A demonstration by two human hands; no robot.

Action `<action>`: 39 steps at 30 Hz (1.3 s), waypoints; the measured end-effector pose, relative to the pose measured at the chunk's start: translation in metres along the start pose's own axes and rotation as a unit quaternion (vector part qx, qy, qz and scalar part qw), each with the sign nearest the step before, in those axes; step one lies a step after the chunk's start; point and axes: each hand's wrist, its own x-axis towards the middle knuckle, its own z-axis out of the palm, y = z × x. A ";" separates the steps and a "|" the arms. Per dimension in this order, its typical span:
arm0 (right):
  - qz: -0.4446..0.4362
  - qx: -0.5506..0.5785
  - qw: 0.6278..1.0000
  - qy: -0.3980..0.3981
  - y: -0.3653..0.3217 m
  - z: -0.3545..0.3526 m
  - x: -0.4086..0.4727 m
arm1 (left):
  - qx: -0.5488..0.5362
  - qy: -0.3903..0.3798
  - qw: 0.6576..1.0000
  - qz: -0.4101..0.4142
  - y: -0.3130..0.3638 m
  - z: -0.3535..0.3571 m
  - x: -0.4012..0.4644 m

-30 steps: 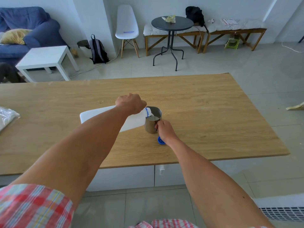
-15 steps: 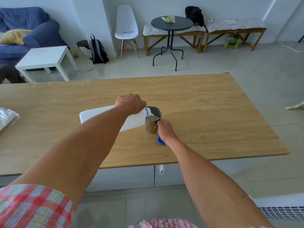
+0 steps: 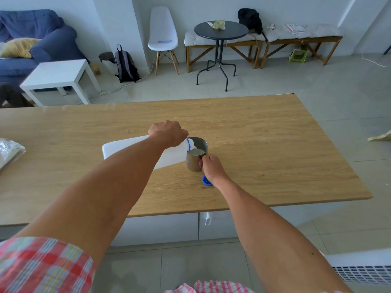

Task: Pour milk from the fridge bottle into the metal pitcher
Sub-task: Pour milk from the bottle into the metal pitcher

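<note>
A white plastic milk bottle (image 3: 169, 156) lies tipped almost flat over the wooden table (image 3: 264, 149), its blue-ringed neck resting over the rim of the metal pitcher (image 3: 193, 160). My left hand (image 3: 168, 133) grips the bottle near its shoulder from above. A thin stream of milk runs from the neck into the pitcher, which holds white milk inside. My right hand (image 3: 211, 167) is closed on the pitcher's handle on its right side. The blue bottle cap (image 3: 205, 181) lies on the table just in front of the pitcher, partly under my right wrist.
A clear plastic bag (image 3: 8, 150) lies at the table's left edge. Beyond the table stand a white side table (image 3: 59, 74), a blue sofa (image 3: 31, 37), a white chair (image 3: 162, 32), a round dark table (image 3: 221, 31) and wooden benches (image 3: 296, 39).
The bottle and both hands hold nearly the same pose. The milk level in the pitcher has risen slightly.
</note>
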 end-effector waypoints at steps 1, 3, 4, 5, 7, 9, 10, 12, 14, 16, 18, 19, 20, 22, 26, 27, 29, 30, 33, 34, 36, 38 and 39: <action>0.000 0.000 1.000 0.000 0.000 0.000 0.000 | 0.001 -0.001 1.000 -0.001 0.000 0.000 0.000; 0.003 0.001 1.000 0.000 0.000 0.000 0.000 | 0.000 -0.001 1.000 -0.001 0.000 -0.001 -0.001; 0.004 0.001 1.000 -0.001 0.000 0.000 0.000 | 0.000 -0.002 1.000 -0.001 0.000 -0.001 -0.001; 0.005 0.001 1.000 -0.001 0.000 0.000 0.000 | 0.000 -0.002 1.000 -0.001 0.000 -0.001 -0.001; 0.007 0.002 1.000 -0.002 0.000 0.000 0.000 | -0.001 -0.002 1.000 0.001 0.000 -0.001 -0.001; 0.008 0.002 1.000 0.000 0.000 0.000 0.000 | -0.001 0.000 1.000 0.002 0.000 -0.001 -0.001; 0.007 0.002 1.000 0.001 0.000 0.000 0.000 | -0.001 0.001 1.000 0.002 0.000 -0.001 -0.001; 0.006 0.004 1.000 0.001 0.001 0.000 0.000 | 0.001 0.001 1.000 0.003 0.000 -0.001 -0.001; 0.006 0.004 1.000 0.002 0.000 0.000 0.000 | 0.001 -0.001 1.000 0.003 0.000 -0.001 0.000; 0.006 0.004 1.000 0.002 0.000 -0.001 0.000 | 0.001 0.000 1.000 0.004 0.000 -0.001 0.000; 0.005 0.005 1.000 0.002 0.000 -0.001 0.000 | -0.001 0.000 1.000 0.003 0.000 0.000 0.000; 0.005 0.005 1.000 0.002 0.000 -0.001 -0.001 | -0.002 -0.001 1.000 0.002 0.000 0.000 -0.001; 0.005 0.005 1.000 0.002 0.000 -0.001 -0.001 | -0.003 -0.001 1.000 0.002 0.001 0.000 -0.001; 0.003 0.005 1.000 0.000 0.000 -0.001 -0.001 | -0.005 -0.002 1.000 0.000 0.001 -0.001 -0.001; 0.001 0.003 1.000 0.000 0.000 -0.001 -0.002 | -0.004 -0.002 1.000 0.001 0.000 -0.002 -0.001; 0.001 0.004 1.000 -0.001 -0.001 -0.001 -0.002 | -0.004 -0.002 1.000 0.001 0.000 -0.002 -0.001; 0.001 0.003 1.000 -0.003 0.000 -0.001 -0.001 | -0.003 -0.004 1.000 0.001 0.001 -0.003 -0.001; 0.001 0.002 1.000 -0.003 0.000 -0.002 -0.001 | -0.002 -0.004 1.000 0.000 0.002 -0.003 -0.002; -0.003 0.003 1.000 -0.005 -0.001 -0.002 -0.001 | -0.002 -0.004 1.000 -0.002 0.002 -0.003 -0.001; -0.003 0.003 1.000 -0.006 -0.001 -0.002 -0.002 | -0.001 -0.003 1.000 -0.002 0.001 -0.003 -0.001; -0.003 0.002 1.000 -0.007 -0.001 -0.002 -0.002 | 0.000 -0.003 1.000 -0.002 0.001 -0.002 -0.001; -0.003 0.004 1.000 -0.007 -0.001 -0.002 -0.002 | 0.003 -0.004 1.000 -0.002 0.002 -0.003 -0.001; -0.003 0.004 1.000 -0.005 -0.001 -0.002 -0.002 | 0.003 -0.004 1.000 -0.002 0.002 -0.003 -0.001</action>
